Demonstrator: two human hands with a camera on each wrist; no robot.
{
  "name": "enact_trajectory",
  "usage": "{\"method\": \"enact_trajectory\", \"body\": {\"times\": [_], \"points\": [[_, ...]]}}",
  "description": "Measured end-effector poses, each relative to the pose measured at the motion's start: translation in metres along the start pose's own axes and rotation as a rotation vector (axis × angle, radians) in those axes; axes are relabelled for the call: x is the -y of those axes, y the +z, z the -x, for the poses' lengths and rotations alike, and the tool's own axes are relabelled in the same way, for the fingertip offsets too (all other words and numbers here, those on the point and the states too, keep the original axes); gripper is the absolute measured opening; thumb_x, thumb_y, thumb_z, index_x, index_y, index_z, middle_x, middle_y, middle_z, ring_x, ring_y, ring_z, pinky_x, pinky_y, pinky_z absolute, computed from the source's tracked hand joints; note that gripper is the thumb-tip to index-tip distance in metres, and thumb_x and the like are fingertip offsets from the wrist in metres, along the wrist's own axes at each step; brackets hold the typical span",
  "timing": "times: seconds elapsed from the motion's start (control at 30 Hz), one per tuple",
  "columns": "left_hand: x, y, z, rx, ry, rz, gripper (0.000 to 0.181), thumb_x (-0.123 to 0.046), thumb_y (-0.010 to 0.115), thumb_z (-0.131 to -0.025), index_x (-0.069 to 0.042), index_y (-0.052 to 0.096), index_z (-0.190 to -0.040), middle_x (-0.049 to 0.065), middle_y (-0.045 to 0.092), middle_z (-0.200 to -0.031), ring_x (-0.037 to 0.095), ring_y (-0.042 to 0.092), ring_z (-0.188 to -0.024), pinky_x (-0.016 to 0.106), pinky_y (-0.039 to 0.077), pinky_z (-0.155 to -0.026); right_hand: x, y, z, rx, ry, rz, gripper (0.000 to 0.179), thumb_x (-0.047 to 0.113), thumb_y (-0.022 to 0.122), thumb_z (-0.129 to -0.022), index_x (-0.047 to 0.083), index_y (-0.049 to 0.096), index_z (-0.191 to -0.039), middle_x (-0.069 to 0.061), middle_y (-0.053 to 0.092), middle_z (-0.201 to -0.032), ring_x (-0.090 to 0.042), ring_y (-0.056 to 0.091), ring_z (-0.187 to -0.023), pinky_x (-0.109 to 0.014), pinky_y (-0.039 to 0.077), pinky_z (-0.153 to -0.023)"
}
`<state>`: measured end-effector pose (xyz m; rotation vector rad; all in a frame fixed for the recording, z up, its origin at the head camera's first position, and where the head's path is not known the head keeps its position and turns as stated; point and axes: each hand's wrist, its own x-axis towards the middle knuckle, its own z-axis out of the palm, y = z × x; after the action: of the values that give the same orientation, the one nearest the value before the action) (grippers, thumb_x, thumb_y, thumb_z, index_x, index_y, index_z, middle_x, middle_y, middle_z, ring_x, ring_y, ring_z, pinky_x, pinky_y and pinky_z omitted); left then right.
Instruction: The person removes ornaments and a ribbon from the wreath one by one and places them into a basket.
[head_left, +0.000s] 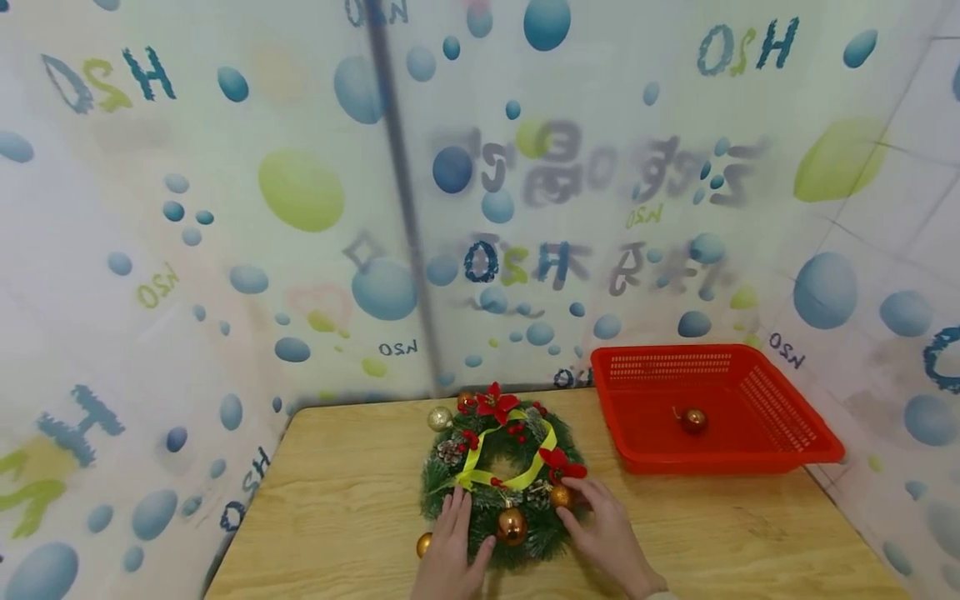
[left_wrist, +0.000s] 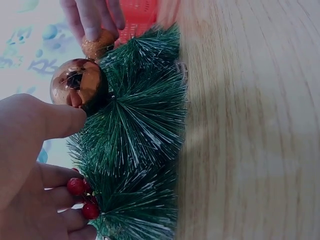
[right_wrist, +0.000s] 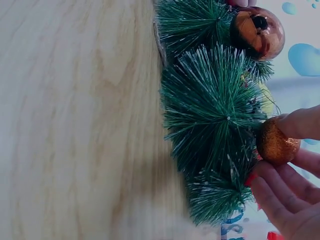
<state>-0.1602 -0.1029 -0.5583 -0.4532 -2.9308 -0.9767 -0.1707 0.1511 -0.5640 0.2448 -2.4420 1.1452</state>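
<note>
A green Christmas wreath (head_left: 551, 546) with pinecones, red flowers, berries and a yellow ribbon (head_left: 551, 446) lies on the wooden table. My right hand (head_left: 609, 533) holds a glittery orange bauble (right_wrist: 277, 141) at the wreath's right side, thumb on one side and fingers on the other. On the front left of the wreath rests my left hand (head_left: 452, 546), its fingers extended by the ribbon's lower corner and some red berries (left_wrist: 84, 196). The left thumb reaches close to a shiny copper bauble (head_left: 512, 527) hanging at the wreath's front.
A red plastic basket (head_left: 723, 463) stands at the back right with one copper bauble (head_left: 693, 420) inside. A gold bauble (head_left: 423, 544) sits left of my left hand. A pale gold bauble (head_left: 439, 418) is at the wreath's upper left. Patterned curtains (head_left: 315, 275) enclose the table (head_left: 337, 492).
</note>
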Motion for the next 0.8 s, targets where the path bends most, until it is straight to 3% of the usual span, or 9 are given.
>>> {"method": "enact_trajectory", "body": {"times": [0.17,0.33,0.53,0.63,0.8], "points": [[0.0,-0.002,-0.001,0.006,0.02,0.011,0.077,-0.043,0.062,-0.099,0.009,0.039,-0.15,0.032,0.034,-0.159,0.054,0.034,-0.144,0.069,0.037,-0.108,0.004,0.001,-0.004,-0.009,-0.008,-0.003,0.038,0.004,0.086,-0.078,0.009,0.073,-0.113,0.004,0.067,-0.099,-0.005,0.065,-0.081,-0.022,0.057,-0.069],[0.001,-0.002,-0.001,0.023,-0.001,0.034,0.077,-0.043,0.064,-0.098,0.009,0.04,-0.15,0.031,0.034,-0.158,0.055,0.034,-0.143,0.07,0.037,-0.107,0.005,-0.001,-0.005,-0.014,0.0,-0.037,0.038,0.003,0.085,-0.079,0.007,0.073,-0.114,0.004,0.067,-0.1,-0.004,0.065,-0.082,-0.025,0.059,-0.07],[0.003,0.0,-0.002,0.05,-0.021,0.051,0.077,-0.044,0.064,-0.098,0.008,0.04,-0.15,0.032,0.033,-0.159,0.056,0.033,-0.143,0.072,0.038,-0.106,0.002,-0.02,-0.015,-0.089,-0.054,0.004,0.04,0.003,0.086,-0.078,0.005,0.072,-0.115,0.002,0.068,-0.099,-0.006,0.067,-0.083,-0.032,0.061,-0.072],[0.003,0.001,-0.002,0.05,-0.02,0.053,0.077,-0.045,0.063,-0.098,0.009,0.041,-0.149,0.032,0.034,-0.158,0.056,0.033,-0.143,0.072,0.038,-0.105,-0.007,-0.037,-0.024,-0.167,-0.113,0.083,0.041,0.001,0.088,-0.074,0.003,0.072,-0.112,0.0,0.069,-0.097,-0.009,0.067,-0.082,-0.024,0.06,-0.072],[0.005,0.001,-0.003,0.04,-0.016,0.048,0.076,-0.045,0.061,-0.098,0.009,0.043,-0.149,0.032,0.035,-0.158,0.057,0.034,-0.142,0.072,0.038,-0.105,-0.028,-0.069,-0.04,-0.238,-0.136,0.14,0.043,-0.001,0.087,-0.075,0.002,0.071,-0.115,-0.006,0.069,-0.099,-0.019,0.071,-0.082,-0.009,0.053,-0.072]]}}
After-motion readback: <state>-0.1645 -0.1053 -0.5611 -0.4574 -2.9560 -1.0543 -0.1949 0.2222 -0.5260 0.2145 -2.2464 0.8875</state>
